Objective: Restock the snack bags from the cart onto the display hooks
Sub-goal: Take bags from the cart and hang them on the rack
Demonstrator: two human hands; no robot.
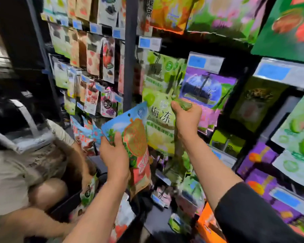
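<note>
Left hand (115,151) closed around a glossy, flat blue-and-red snack bag (132,137), long axis upright and tilted left, before the display rack; right hand (187,118) pinches the crinkled top corner of a hanging green bag (161,123).

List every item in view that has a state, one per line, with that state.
left hand: closed on the blue and red bag
blue and red bag: held up, tilted, not on a hook
right hand: gripping the top corner of the green bag
green bag: held in front of the display
purple bag: hanging on the display
</note>
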